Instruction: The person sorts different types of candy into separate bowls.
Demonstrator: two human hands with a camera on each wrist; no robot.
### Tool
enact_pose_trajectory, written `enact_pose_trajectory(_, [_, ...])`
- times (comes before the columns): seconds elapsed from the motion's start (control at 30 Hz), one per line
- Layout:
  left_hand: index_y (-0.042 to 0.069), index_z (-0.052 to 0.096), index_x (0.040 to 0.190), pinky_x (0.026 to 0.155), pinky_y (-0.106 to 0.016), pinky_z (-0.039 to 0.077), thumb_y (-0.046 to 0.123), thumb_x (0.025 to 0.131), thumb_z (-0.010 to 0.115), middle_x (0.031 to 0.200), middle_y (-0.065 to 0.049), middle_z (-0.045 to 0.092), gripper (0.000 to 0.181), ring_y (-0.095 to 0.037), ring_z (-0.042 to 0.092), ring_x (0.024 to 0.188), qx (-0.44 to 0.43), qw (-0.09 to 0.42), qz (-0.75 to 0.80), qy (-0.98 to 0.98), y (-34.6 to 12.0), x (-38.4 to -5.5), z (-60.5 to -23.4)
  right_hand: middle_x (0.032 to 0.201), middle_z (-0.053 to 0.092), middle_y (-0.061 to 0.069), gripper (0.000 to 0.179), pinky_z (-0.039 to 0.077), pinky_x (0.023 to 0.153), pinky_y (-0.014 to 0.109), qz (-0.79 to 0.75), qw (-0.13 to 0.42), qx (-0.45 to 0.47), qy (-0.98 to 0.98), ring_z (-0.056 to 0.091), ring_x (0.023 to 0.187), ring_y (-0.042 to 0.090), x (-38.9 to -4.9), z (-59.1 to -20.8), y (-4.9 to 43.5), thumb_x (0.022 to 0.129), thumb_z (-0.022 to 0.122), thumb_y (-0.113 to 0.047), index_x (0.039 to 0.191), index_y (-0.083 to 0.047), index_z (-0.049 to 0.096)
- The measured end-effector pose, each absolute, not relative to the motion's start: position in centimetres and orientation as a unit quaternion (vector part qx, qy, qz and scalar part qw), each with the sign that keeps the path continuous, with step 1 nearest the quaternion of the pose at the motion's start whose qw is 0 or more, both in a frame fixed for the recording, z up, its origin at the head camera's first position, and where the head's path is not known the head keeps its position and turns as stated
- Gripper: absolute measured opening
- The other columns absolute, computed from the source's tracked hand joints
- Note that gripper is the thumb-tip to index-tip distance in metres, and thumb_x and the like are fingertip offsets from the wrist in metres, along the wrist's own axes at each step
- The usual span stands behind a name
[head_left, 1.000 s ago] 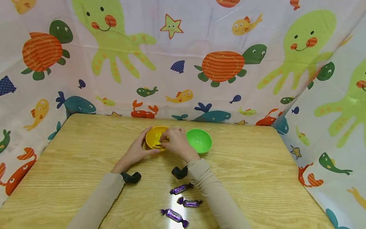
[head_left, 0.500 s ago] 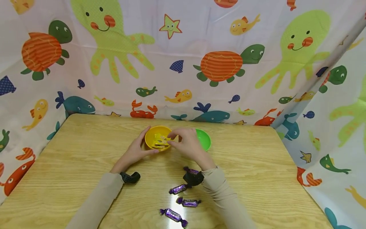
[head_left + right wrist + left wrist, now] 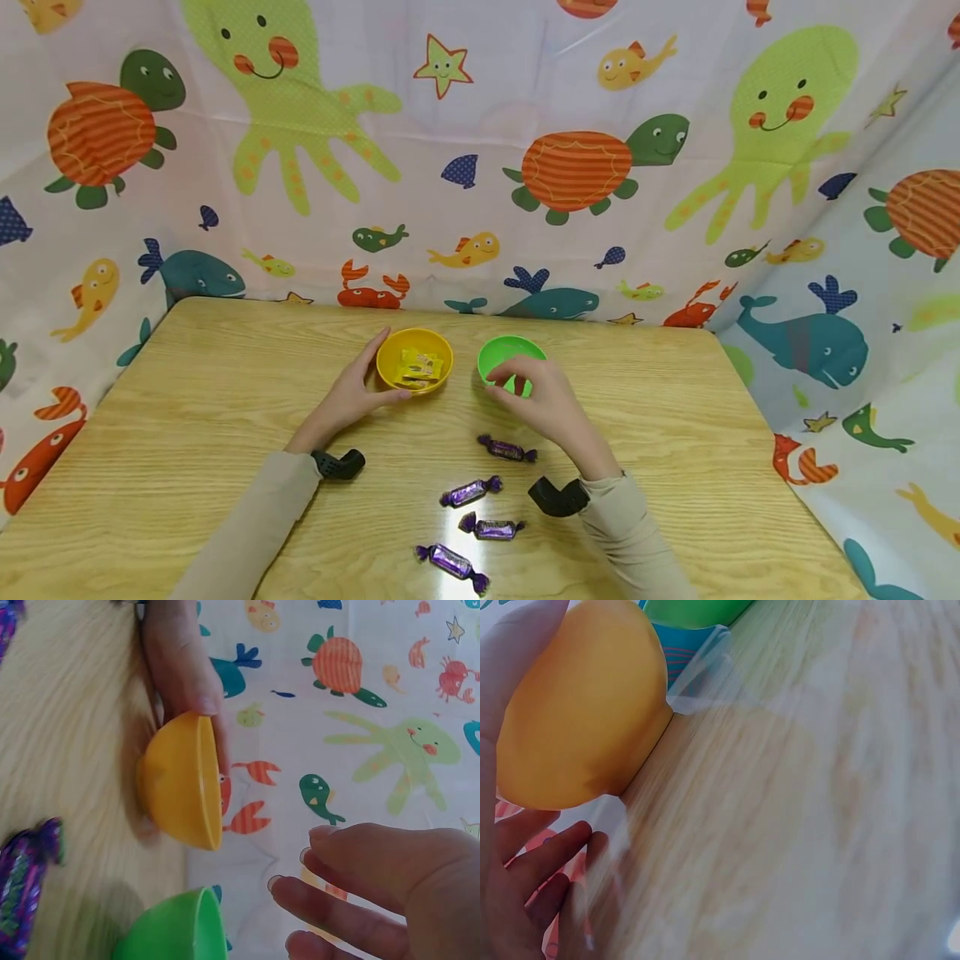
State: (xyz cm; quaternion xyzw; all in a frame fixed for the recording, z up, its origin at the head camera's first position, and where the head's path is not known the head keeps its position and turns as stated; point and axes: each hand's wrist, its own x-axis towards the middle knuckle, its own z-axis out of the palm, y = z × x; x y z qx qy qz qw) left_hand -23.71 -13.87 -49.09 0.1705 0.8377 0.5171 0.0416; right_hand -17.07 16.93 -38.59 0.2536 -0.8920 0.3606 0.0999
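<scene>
There are two bowls [image 3: 388,358], four purple candies [image 3: 453,562], two hands [image 3: 351,389], and yellow packets [image 3: 420,366] too overlapped to count.

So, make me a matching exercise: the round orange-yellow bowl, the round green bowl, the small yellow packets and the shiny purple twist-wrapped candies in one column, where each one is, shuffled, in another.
Things
1. Round orange-yellow bowl
2. Round green bowl
3. Small yellow packets
4. Shiny purple twist-wrapped candies

Places
A. Inside a bowl
B. Scattered on the wood-grain table
C. Partly hidden by the right hand in the head view
D. Held at its side by the left hand

Pairs: 1-D, 2-C, 3-A, 4-B
</scene>
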Motion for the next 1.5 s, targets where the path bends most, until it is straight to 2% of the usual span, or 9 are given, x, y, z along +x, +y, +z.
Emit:
enact_pose_trajectory(0.17, [0.025,0.015,0.160,0.119,-0.058,0.012,0.037,0.083,0.082,0.164,-0.005,0.018,0.103,-0.030,0.015,0.150,0.170,0.038,0.528,0.831,-13.9,-23.6,-49.0,0.082,0.070,-0.007,0.004,0.048,0.059,0.031,0.376,0.095,0.260,-0.884,0.054,0.066,0.010,-16.0,-39.6,18.5,0.089,0.076,-0.013,0.090,-0.010,0.077])
enact_pose_trajectory(0.4, [0.016,0.019,0.160,0.117,-0.053,0.025,0.028,0.095,0.069,0.159,-0.011,0.029,0.082,-0.036,0.034,0.141,0.162,0.006,0.582,0.797,-13.7,-23.9,-48.6,0.084,0.069,-0.010,0.004,0.051,0.063,0.039,0.413,0.079,0.241,-0.875,0.056,0.071,0.011,-14.7,-41.4,20.6,0.090,0.075,-0.012,0.092,-0.015,0.078])
enact_pose_trajectory(0.67, [0.021,0.027,0.158,0.116,-0.059,0.022,0.043,0.091,0.071,0.160,-0.005,0.030,0.083,-0.032,0.027,0.145,0.141,-0.042,0.548,0.824,-13.2,-23.8,-45.4,0.089,0.071,-0.004,0.008,0.050,0.073,0.039,0.462,0.029,0.226,-0.857,0.059,0.078,0.016,-13.9,-44.3,21.5,0.090,0.074,-0.011,0.098,-0.009,0.076])
enact_pose_trajectory(0.77, [0.023,0.034,0.156,0.114,-0.062,0.022,0.037,0.091,0.073,0.159,-0.002,0.033,0.076,-0.030,0.027,0.145,0.176,-0.082,0.531,0.825,-12.5,-23.5,-43.6,0.094,0.072,0.004,0.012,0.050,0.074,0.041,0.475,0.006,0.226,-0.851,0.061,0.080,0.020,-13.9,-45.1,21.5,0.089,0.074,-0.007,0.100,-0.007,0.075])
enact_pose_trajectory(0.93, [0.013,0.044,0.150,0.115,-0.056,0.028,0.012,0.096,0.066,0.153,-0.007,0.042,0.058,-0.029,0.036,0.142,0.280,-0.121,0.512,0.803,-10.0,-22.6,-42.0,0.103,0.071,0.012,0.019,0.054,0.082,0.038,0.489,-0.056,0.215,-0.843,0.064,0.093,0.029,-14.1,-46.1,21.8,0.088,0.075,-0.007,0.106,-0.003,0.072])
enact_pose_trajectory(1.1, [0.009,0.044,0.149,0.115,-0.051,0.030,-0.005,0.093,0.059,0.152,-0.010,0.044,0.060,-0.028,0.037,0.141,0.349,-0.091,0.502,0.786,-6.6,-22.1,-41.8,0.111,0.070,0.006,0.027,0.050,0.096,0.036,0.496,-0.086,0.214,-0.837,0.063,0.107,0.027,-14.5,-47.0,22.2,0.086,0.079,-0.014,0.111,-0.008,0.072])
enact_pose_trajectory(1.23, [0.011,0.040,0.152,0.117,-0.050,0.025,-0.009,0.092,0.058,0.156,-0.008,0.038,0.065,-0.026,0.031,0.145,0.364,-0.042,0.508,0.780,-4.3,-21.9,-42.4,0.113,0.068,0.000,0.032,0.047,0.098,0.034,0.493,-0.098,0.221,-0.836,0.061,0.108,0.023,-14.7,-47.2,22.3,0.084,0.081,-0.021,0.114,-0.014,0.071])
enact_pose_trajectory(1.33, [0.015,0.036,0.154,0.119,-0.047,0.022,-0.002,0.094,0.061,0.160,-0.003,0.032,0.068,-0.022,0.025,0.147,0.355,-0.011,0.504,0.788,-3.0,-21.9,-43.1,0.115,0.067,-0.004,0.035,0.043,0.101,0.035,0.489,-0.103,0.224,-0.837,0.059,0.111,0.020,-14.7,-47.5,22.4,0.083,0.082,-0.024,0.116,-0.017,0.071])
enact_pose_trajectory(1.5, [0.017,0.027,0.158,0.118,-0.050,0.020,0.020,0.092,0.073,0.163,-0.005,0.022,0.080,-0.023,0.018,0.149,0.334,0.006,0.471,0.816,-1.5,-21.9,-44.1,0.118,0.066,-0.003,0.039,0.041,0.105,0.042,0.478,-0.089,0.232,-0.842,0.057,0.115,0.021,-14.4,-47.9,22.4,0.082,0.083,-0.021,0.118,-0.016,0.070])
